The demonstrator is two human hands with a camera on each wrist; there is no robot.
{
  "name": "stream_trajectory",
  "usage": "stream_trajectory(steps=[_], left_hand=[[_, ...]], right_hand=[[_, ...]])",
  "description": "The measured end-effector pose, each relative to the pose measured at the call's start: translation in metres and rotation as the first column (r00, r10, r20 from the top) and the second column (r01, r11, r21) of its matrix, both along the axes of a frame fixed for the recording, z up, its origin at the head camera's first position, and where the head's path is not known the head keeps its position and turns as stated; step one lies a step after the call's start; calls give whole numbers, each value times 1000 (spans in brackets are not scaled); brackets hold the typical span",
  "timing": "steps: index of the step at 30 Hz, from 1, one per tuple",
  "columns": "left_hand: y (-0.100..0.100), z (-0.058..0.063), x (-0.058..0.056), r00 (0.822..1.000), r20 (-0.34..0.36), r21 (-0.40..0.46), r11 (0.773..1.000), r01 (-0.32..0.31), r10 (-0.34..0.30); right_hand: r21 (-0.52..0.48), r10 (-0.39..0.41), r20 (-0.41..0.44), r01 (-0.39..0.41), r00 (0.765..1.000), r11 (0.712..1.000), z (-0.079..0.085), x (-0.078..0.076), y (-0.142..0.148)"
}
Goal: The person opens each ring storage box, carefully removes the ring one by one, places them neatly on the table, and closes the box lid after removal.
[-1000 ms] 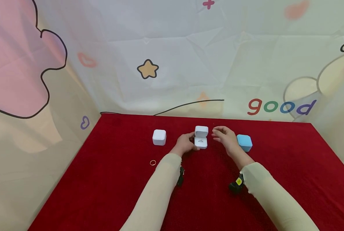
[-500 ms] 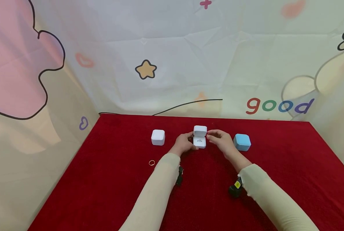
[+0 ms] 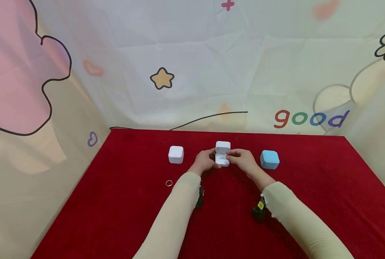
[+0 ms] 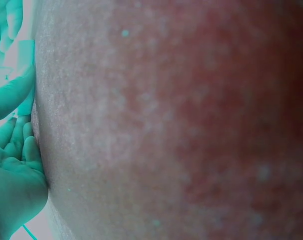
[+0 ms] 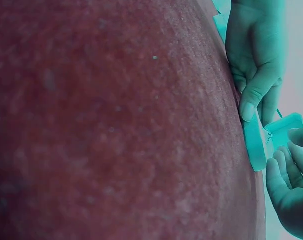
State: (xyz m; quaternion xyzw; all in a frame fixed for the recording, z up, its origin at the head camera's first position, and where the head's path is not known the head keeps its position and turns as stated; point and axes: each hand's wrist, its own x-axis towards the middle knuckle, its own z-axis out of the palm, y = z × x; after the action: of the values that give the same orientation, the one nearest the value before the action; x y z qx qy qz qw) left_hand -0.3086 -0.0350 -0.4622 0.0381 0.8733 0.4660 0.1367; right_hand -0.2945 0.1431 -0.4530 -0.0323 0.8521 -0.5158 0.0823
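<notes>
On the red cloth, my left hand (image 3: 203, 160) grips the left side of a white ring box (image 3: 223, 145) whose lid stands raised. A silver-coloured ring (image 3: 223, 158) sits upright in its insert. My right hand (image 3: 244, 160) reaches over the box's right side, fingertips close to the ring. In the right wrist view, a small gap shows between the ring (image 5: 268, 135) and the bent fingers of the right hand (image 5: 294, 200); the left thumb lies on the box (image 5: 255, 150). The left wrist view shows the left hand (image 4: 16, 185) holding the box (image 4: 25, 52).
A closed white box (image 3: 176, 154) stands to the left, and a closed light-blue box (image 3: 270, 159) to the right. A gold-coloured ring (image 3: 169, 183) lies on the red cloth (image 3: 114, 201) left of my left sleeve. Behind the table hangs a printed curtain (image 3: 198, 64).
My right hand has moved left, from beside the light-blue box to the open ring box, its fingertips now over the box's right side. The left hand keeps its hold.
</notes>
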Motion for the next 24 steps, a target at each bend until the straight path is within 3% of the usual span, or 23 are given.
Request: stream_trajectory(steps=[24], left_hand=[[-1,0,2,1000,5,24,1000,-1,1]], right_hand=[[251,82,-76,-61,994,966,-3,-12,-2]])
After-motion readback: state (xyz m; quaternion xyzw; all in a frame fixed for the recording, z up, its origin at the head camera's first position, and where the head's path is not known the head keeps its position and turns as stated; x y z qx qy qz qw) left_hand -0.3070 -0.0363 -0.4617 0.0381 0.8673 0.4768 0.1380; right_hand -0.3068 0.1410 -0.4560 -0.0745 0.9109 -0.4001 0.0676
